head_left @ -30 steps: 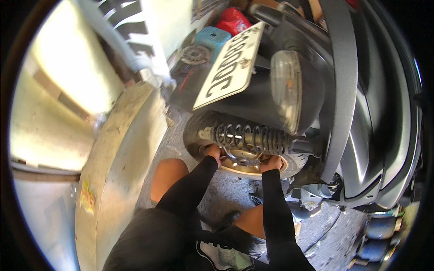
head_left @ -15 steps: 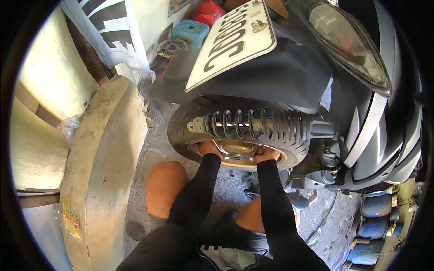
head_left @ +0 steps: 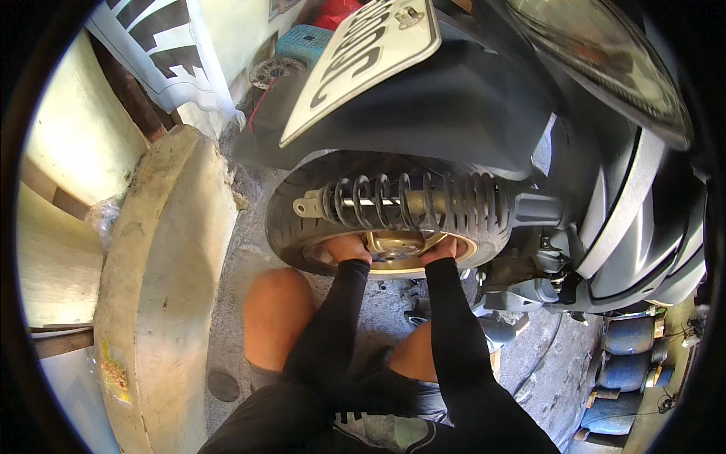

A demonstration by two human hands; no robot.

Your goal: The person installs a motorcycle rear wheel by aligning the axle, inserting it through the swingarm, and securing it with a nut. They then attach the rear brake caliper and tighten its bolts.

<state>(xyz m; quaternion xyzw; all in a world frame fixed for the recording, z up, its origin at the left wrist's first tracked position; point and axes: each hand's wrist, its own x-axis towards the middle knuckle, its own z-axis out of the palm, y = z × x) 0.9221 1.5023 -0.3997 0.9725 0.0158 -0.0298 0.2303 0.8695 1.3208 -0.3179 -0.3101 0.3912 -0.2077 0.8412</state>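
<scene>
The scooter's rear wheel [head_left: 283,236] has a black tyre and a gold-coloured rim, and stands in front of my knees. My left hand [head_left: 349,248] reaches inside the left part of the rim and grips the wheel, its fingertips largely hidden. At the right part of the rim, my right hand [head_left: 445,249] is closed on the wheel near a spoke. Just above both hands lies a shock absorber [head_left: 431,201] with a black coil spring, its left end eye showing free. Over the tyre hangs the black rear mudguard [head_left: 401,113], bearing a white number plate [head_left: 361,69].
A curved concrete block [head_left: 170,257] stands at the left. The scooter's grey-black body [head_left: 616,219] and tail light [head_left: 605,64] take up the right. Behind are a blue basket [head_left: 302,45] and a round metal disc [head_left: 277,72]. Blue drums [head_left: 628,374] line the lower right.
The view has shifted slightly, so the scooter sits farther left and larger in it. My right hand sits a little deeper inside the rim; both hands stay at the wheel.
</scene>
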